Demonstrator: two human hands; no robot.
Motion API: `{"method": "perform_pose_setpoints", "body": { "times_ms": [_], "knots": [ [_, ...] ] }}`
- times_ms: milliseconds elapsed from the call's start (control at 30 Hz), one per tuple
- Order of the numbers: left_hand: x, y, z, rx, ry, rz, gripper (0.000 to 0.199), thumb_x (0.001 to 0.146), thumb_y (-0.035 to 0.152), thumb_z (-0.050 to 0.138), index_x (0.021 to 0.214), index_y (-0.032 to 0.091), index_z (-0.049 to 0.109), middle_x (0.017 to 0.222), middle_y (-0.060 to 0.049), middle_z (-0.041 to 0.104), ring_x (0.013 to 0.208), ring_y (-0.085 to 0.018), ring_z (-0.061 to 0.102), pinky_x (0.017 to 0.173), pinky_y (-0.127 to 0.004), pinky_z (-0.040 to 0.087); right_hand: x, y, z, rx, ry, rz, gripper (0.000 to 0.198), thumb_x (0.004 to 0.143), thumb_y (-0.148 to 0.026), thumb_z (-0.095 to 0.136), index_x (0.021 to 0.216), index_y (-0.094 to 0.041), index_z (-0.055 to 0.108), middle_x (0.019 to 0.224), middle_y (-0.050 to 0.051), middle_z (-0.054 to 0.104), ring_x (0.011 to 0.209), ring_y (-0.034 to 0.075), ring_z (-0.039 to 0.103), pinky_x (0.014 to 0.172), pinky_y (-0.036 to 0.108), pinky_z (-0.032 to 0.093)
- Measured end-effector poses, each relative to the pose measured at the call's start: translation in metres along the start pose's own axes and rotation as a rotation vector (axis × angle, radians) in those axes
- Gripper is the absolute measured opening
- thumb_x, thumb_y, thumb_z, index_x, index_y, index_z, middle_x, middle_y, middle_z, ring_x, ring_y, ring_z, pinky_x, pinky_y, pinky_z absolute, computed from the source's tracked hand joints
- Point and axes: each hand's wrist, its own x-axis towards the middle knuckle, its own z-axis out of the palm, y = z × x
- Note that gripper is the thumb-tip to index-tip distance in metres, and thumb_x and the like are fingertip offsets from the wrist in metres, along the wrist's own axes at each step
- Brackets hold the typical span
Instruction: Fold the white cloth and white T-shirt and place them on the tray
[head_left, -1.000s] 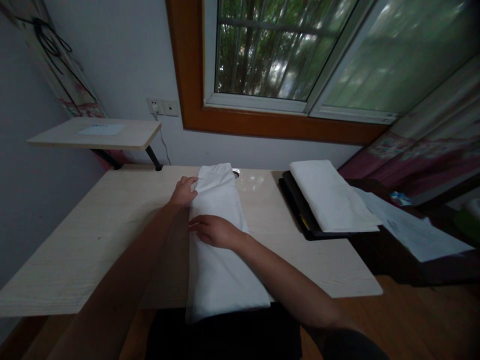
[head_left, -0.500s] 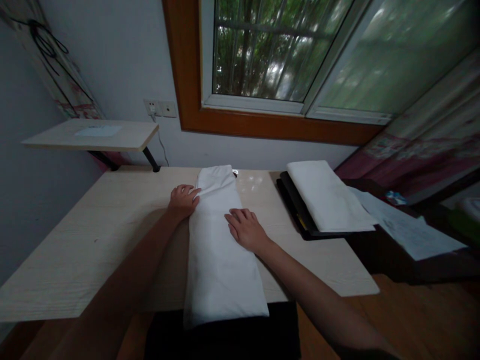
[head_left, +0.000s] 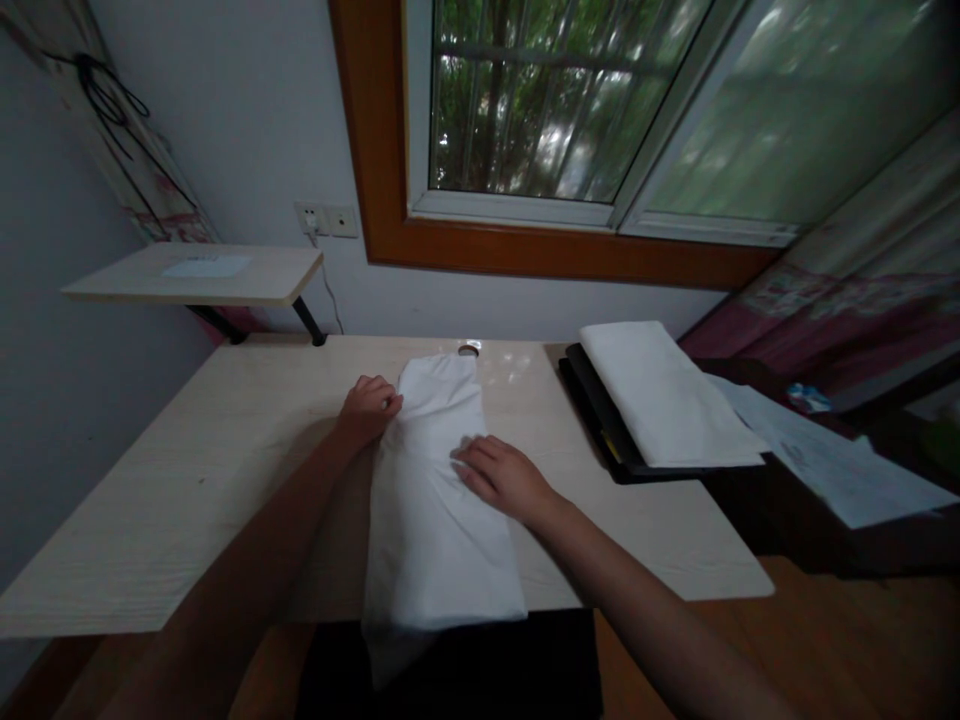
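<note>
A long folded white cloth point(head_left: 439, 520) lies lengthwise over the desk, its near end hanging past the front edge above my dark-clothed lap. At its upper left edge, my left hand point(head_left: 369, 408) is closed, thumb and fingers pinching the fabric. My right hand point(head_left: 502, 475) rests on the right side of the cloth, fingers bent together around a small gathered fold. Creases run across the fabric between the two hands. The cloth's underside and whatever its layers hold are hidden.
On the pale wooden desk point(head_left: 225, 480), a second folded white cloth point(head_left: 664, 395) lies on black folders point(head_left: 592, 420) to the right. A raised shelf point(head_left: 202, 275) stands at back left. Papers point(head_left: 840, 450) lie on a dark surface at right, below the window point(head_left: 555, 110).
The far end of the cloth has come nearer to me, and its near left corner hangs lower. My fingers have curled in, and more creases show. The view has shifted slightly.
</note>
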Motion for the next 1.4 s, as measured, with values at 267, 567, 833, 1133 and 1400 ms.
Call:
{"method": "perform_pose_setpoints", "body": {
  "times_ms": [267,567,833,1133,1400],
  "knots": [
    [0.021,0.004,0.007,-0.064,0.058,-0.129,0.017,0.090,0.029,0.057,0.103,0.022,0.064,0.104,-0.008,0.069,0.104,-0.025,0.059,0.105,-0.040,0.038,0.034,0.034,0.012,-0.103,0.039,0.057,0.023,0.102,-0.024,0.058,0.120,-0.018,0.069,0.114,0.012,0.064,0.106,0.025,0.055,0.098,0.041,0.049],
    [0.001,0.037,0.006,0.070,-0.064,-0.112,0.008,0.078,0.019,0.060,0.085,0.023,0.062,0.097,-0.009,0.066,0.098,-0.028,0.055,0.087,-0.040,0.043,0.002,0.028,-0.002,-0.091,-0.030,0.004,0.023,0.101,-0.027,0.058,0.120,-0.020,0.068,0.115,0.011,0.064,0.103,0.024,0.057,0.093,0.040,0.050],
    [-0.001,0.052,0.003,-0.027,-0.070,-0.227,0.026,0.080,0.024,0.066,0.106,0.025,0.063,0.095,-0.006,0.068,0.093,-0.027,0.057,0.085,-0.038,0.045,-0.005,0.034,-0.013,0.119,0.002,-0.077,0.019,0.104,-0.023,0.053,0.106,-0.021,0.071,0.100,0.009,0.069,0.096,0.021,0.062,0.089,0.036,0.051],
    [0.045,0.023,0.027,-0.298,-0.087,-0.325,0.005,0.076,0.024,0.068,0.081,0.023,0.068,0.081,-0.003,0.070,0.084,-0.021,0.064,0.084,-0.032,0.050,0.017,0.047,-0.004,0.008,0.079,0.039,0.019,0.099,-0.026,0.062,0.116,-0.020,0.069,0.117,0.011,0.066,0.107,0.025,0.058,0.098,0.041,0.048],
    [0.051,0.018,0.028,-0.422,0.024,-0.335,0.008,0.084,0.027,0.056,0.089,0.022,0.059,0.083,0.000,0.066,0.078,-0.017,0.062,0.078,-0.029,0.050,0.014,0.048,-0.001,0.018,0.063,0.064,0.027,0.098,-0.026,0.065,0.124,-0.022,0.066,0.121,0.010,0.065,0.112,0.026,0.058,0.100,0.042,0.050]
  ]
}}
